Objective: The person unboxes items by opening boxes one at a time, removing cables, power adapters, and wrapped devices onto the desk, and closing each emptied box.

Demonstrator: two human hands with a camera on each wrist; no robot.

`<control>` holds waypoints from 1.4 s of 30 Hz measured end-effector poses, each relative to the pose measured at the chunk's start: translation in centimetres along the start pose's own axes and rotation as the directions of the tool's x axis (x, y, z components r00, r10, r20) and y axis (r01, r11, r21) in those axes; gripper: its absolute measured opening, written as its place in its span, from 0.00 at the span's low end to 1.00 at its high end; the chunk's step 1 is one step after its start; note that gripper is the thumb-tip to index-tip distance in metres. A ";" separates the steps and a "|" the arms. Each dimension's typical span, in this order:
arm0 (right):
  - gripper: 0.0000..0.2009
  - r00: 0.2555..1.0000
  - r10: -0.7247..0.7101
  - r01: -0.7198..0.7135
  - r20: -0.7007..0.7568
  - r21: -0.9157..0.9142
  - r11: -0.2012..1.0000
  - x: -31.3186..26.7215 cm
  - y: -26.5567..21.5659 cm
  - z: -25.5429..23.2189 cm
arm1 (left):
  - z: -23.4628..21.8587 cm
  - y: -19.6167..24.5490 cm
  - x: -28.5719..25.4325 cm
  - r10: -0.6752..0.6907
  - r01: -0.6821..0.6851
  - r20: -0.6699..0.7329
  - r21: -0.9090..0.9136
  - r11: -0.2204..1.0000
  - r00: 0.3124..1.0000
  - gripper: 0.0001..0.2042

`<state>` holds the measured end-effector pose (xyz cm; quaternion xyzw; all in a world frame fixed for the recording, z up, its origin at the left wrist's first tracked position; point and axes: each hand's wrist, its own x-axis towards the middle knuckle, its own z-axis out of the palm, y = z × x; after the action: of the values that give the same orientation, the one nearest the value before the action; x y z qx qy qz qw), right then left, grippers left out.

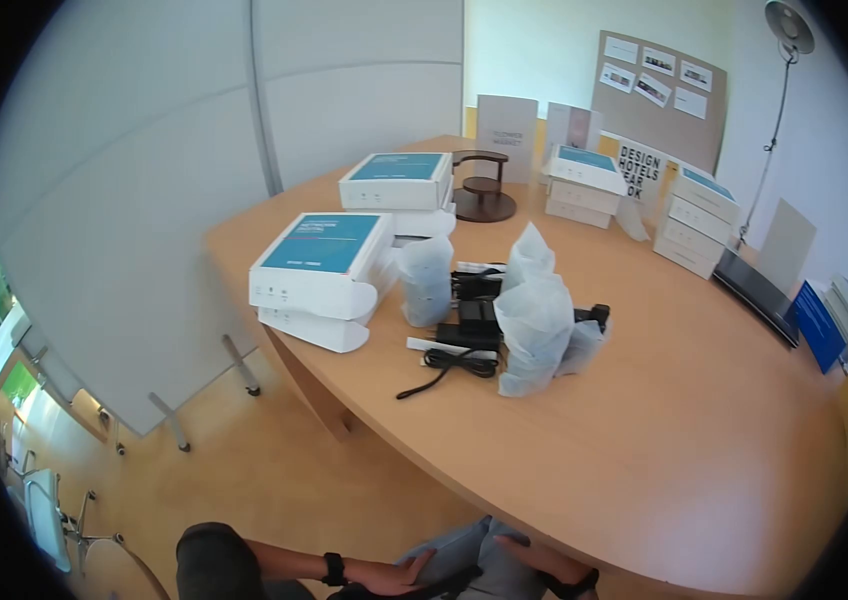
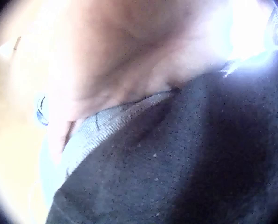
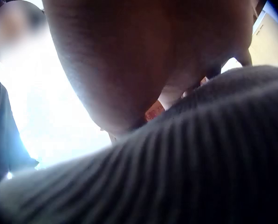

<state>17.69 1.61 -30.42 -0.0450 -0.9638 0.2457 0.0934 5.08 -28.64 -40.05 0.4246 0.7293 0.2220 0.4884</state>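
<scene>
My left hand [image 1: 396, 576] rests on the grey trousers [image 1: 449, 550] at the bottom of the head view, its fingers extended. On the other side of the lap lies my right hand [image 1: 544, 562], close to the table's near edge and partly cut off by the frame. Neither hand holds anything. Up on the table [image 1: 644, 440], away from both hands, stand crumpled white wrapped items [image 1: 534, 325] and another wrapped item [image 1: 426, 280]. Black power adapters [image 1: 466, 325] and a coiled black cable [image 1: 459, 363] lie among them.
White boxes with teal labels [image 1: 329, 245] are stacked at the table's left edge, with more boxes [image 1: 696, 222] at the back right. A dark wooden stand [image 1: 485, 200], a black flat device [image 1: 756, 295] and blue booklets [image 1: 822, 325] also sit there. A whiteboard [image 1: 134, 190] stands left.
</scene>
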 end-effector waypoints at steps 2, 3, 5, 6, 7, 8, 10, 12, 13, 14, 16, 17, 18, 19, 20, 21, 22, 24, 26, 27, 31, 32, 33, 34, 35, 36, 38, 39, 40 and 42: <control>0.28 0.991 -0.134 0.135 -0.026 0.081 0.988 0.5 -0.2 -1.3 | -0.4 -0.1 0.3 -0.023 0.022 -0.042 -0.006 1.000 0.999 0.31; 0.28 0.989 -0.144 0.146 -0.025 0.090 0.985 0.5 -0.4 -1.4 | -0.6 -0.2 0.4 -0.033 0.033 -0.060 -0.009 0.999 0.998 0.31; 0.27 0.994 -0.083 0.075 0.069 0.119 0.990 0.4 -0.8 -1.2 | -1.1 -0.4 0.6 -0.056 0.054 -0.106 -0.015 0.998 0.993 0.31; 0.26 0.991 -0.058 0.043 0.117 0.131 0.990 0.5 -0.9 -1.0 | -1.4 -0.6 0.7 -0.069 0.067 -0.132 -0.019 0.998 0.989 0.31; 0.26 0.986 -0.032 0.009 0.164 0.140 0.990 0.5 -0.9 -0.6 | -1.8 -0.7 0.7 -0.080 0.078 -0.157 -0.021 0.997 0.984 0.31; 0.26 0.978 -0.002 -0.029 0.208 0.146 0.989 0.5 -0.9 -0.1 | -2.3 -0.8 0.8 -0.090 0.087 -0.178 -0.020 0.996 0.980 0.31; 0.24 0.978 -0.180 0.167 0.108 0.118 0.979 1.2 -0.3 5.1 | -2.4 -0.9 1.3 -0.101 0.099 -0.200 -0.021 0.995 0.975 0.31; 0.22 0.913 -0.396 0.384 0.102 0.116 0.916 3.6 -4.2 4.3 | -2.1 -1.0 2.0 -0.108 0.105 -0.215 -0.024 0.994 0.971 0.30; 0.22 0.877 -0.445 0.418 0.180 0.171 0.892 6.1 -8.0 1.5 | -2.1 -0.9 2.2 -0.112 0.109 -0.226 -0.023 0.994 0.968 0.30; 0.19 0.808 -0.571 0.541 0.147 0.200 0.817 7.6 -9.5 3.0 | -2.1 -0.8 2.4 -0.116 0.114 -0.239 -0.023 0.993 0.964 0.30; 0.14 0.666 -0.715 0.667 0.214 0.258 0.699 10.4 -13.6 4.0 | -2.2 -0.7 2.8 -0.126 0.125 -0.266 -0.022 0.992 0.956 0.30; 0.12 0.598 -0.738 0.678 0.312 0.294 0.673 11.9 -16.3 3.3 | -2.3 -0.7 2.9 -0.131 0.131 -0.281 -0.018 0.991 0.951 0.30; 0.12 0.559 -0.754 0.683 0.346 0.323 0.654 13.1 -18.5 3.4 | -2.8 -0.8 2.9 -0.138 0.141 -0.297 -0.010 0.990 0.945 0.30; 0.13 0.519 -0.768 0.689 0.375 0.349 0.636 14.2 -20.5 3.7 | -3.6 -1.0 2.8 -0.141 0.150 -0.315 0.003 0.989 0.939 0.30; 0.12 0.481 -0.853 0.727 0.203 0.451 0.518 14.8 -22.0 3.9 | -4.2 -1.1 2.9 -0.141 0.154 -0.331 0.015 0.988 0.933 0.30; 0.11 0.435 -0.900 0.759 0.026 0.527 0.382 15.1 -23.2 4.1 | -4.6 -1.1 3.3 -0.138 0.155 -0.348 0.021 0.988 0.927 0.29; 0.11 0.428 -0.903 0.768 0.021 0.517 0.376 15.5 -24.3 4.1 | -5.1 -1.2 3.7 -0.132 0.153 -0.367 0.029 0.988 0.921 0.29; 0.14 0.281 -0.960 0.806 -0.014 0.547 0.227 16.0 -26.1 3.6 | -6.3 -1.4 4.5 -0.125 0.155 -0.412 0.042 0.987 0.902 0.29; 0.17 0.230 -0.973 0.799 0.026 0.566 0.204 16.3 -26.5 2.6 | -7.5 -1.9 4.8 -0.127 0.166 -0.471 0.042 0.985 0.873 0.29; 0.20 0.194 -0.979 0.785 0.068 0.587 0.197 16.6 -26.6 2.3 | -8.5 -2.2 4.8 -0.129 0.174 -0.505 0.043 0.984 0.854 0.29; 0.19 0.238 -0.969 0.540 0.065 0.820 0.188 17.4 -25.3 2.7 | -10.4 -3.2 4.8 -0.152 0.202 -0.626 0.009 0.979 0.765 0.28; 0.19 0.214 -0.975 0.541 0.066 0.822 0.174 17.5 -25.1 3.1 | -10.8 -3.4 4.8 -0.158 0.206 -0.650 -0.003 0.978 0.743 0.28; 0.18 0.254 -0.966 0.495 0.051 0.851 0.175 17.4 -25.0 4.1 | -10.9 -3.7 4.5 -0.170 0.217 -0.669 -0.014 0.976 0.723 0.28; 0.18 0.294 -0.955 0.445 0.040 0.878 0.174 17.4 -24.7 5.3 | -11.0 -3.9 4.2 -0.182 0.227 -0.687 -0.026 0.974 0.703 0.28; 0.18 0.277 -0.960 0.440 0.032 0.884 0.156 17.4 -24.4 6.7 | -11.0 -4.3 3.8 -0.198 0.241 -0.703 -0.039 0.970 0.684 0.28; 0.17 0.286 -0.954 0.441 0.090 0.871 0.214 17.4 -24.3 8.4 | -10.9 -4.7 3.0 -0.217 0.259 -0.716 -0.052 0.964 0.664 0.28; 0.17 0.275 -0.951 0.432 0.142 0.865 0.254 17.2 -23.9 11.2 | -10.3 -5.5 1.5 -0.258 0.291 -0.739 -0.087 0.953 0.622 0.28; 0.17 0.311 -0.936 0.440 0.165 0.848 0.296 17.2 -23.4 12.3 | -10.0 -5.9 1.0 -0.276 0.304 -0.752 -0.106 0.947 0.598 0.28; 0.18 0.346 -0.920 0.444 0.186 0.831 0.335 17.1 -23.0 13.4 | -9.5 -6.4 0.3 -0.298 0.317 -0.764 -0.128 0.940 0.573 0.27; 0.18 0.354 -0.909 0.433 0.222 0.822 0.370 17.3 -22.1 15.4 | -8.5 -7.2 -1.3 -0.338 0.346 -0.784 -0.169 0.923 0.520 0.27</control>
<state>-3.25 -22.65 -30.32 0.5153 -0.6919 0.4851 -0.1428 -5.27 -32.87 -41.06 0.1295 0.9392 0.2853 0.1404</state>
